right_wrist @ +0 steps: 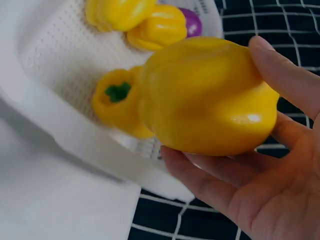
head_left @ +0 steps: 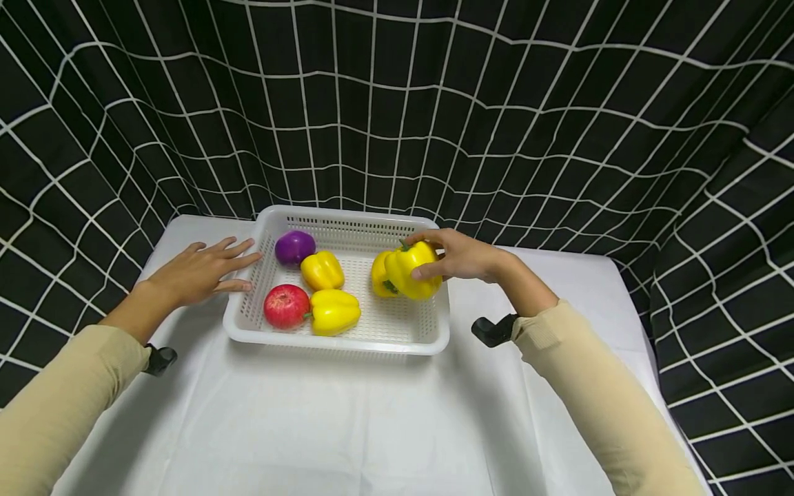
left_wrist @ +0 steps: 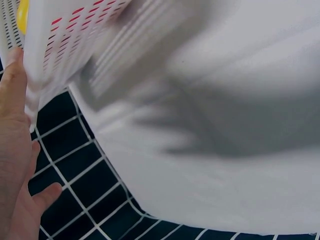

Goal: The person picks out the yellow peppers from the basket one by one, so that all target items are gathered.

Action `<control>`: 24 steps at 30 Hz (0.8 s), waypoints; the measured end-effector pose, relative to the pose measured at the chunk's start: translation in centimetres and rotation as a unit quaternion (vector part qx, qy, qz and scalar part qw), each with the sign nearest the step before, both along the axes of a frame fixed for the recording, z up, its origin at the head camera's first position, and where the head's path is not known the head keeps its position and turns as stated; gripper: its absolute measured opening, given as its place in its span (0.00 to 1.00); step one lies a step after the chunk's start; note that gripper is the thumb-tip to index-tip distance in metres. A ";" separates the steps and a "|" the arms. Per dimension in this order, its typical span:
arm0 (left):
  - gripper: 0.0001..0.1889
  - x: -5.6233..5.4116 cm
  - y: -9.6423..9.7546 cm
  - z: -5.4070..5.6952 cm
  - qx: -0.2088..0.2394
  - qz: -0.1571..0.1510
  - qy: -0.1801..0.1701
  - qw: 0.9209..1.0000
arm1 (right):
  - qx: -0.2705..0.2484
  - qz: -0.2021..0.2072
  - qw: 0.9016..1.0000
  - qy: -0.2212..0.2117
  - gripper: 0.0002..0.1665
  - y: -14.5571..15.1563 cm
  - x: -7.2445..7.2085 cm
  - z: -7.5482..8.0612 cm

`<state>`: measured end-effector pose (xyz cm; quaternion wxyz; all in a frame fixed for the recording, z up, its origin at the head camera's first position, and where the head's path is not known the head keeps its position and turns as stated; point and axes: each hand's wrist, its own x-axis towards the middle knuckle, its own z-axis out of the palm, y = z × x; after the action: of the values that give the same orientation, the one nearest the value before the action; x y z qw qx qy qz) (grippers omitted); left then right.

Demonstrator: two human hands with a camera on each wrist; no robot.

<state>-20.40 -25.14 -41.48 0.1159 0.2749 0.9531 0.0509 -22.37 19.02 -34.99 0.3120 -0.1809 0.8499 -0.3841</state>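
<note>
My right hand (head_left: 462, 255) grips a yellow bell pepper (head_left: 412, 271) over the right end of a white plastic basket (head_left: 338, 346). Thumb and fingers curl round its sides in the right wrist view, where the held pepper (right_wrist: 210, 97) partly covers another yellow pepper (right_wrist: 117, 100) with a green stem. At the basket's left rim, my left hand (head_left: 201, 270) has its fingers spread, fingertips over the edge. Inside the left half lie a purple round item (head_left: 294, 248), a red apple-like fruit (head_left: 286, 306) and two more yellow peppers, one behind (head_left: 322, 270) and one in front (head_left: 335, 312).
The basket stands toward the back of a table with a white cloth (head_left: 310, 420). A black curtain with a white grid (head_left: 384, 103) hangs behind and along both sides. Black wrist devices are strapped at the right sleeve (head_left: 493, 331) and left sleeve (head_left: 160, 359).
</note>
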 end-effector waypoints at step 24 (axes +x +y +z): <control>0.36 0.0 0.2 0.2 -0.004 0.001 0.001 1.000 | 0.005 -0.177 0.976 0.124 0.43 8.2 -0.7 -1.5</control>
<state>-20.39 -24.97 -41.32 0.1159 0.2738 0.9536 0.0466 -23.10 27.26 -36.46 0.1320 -0.0720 0.9026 -0.4033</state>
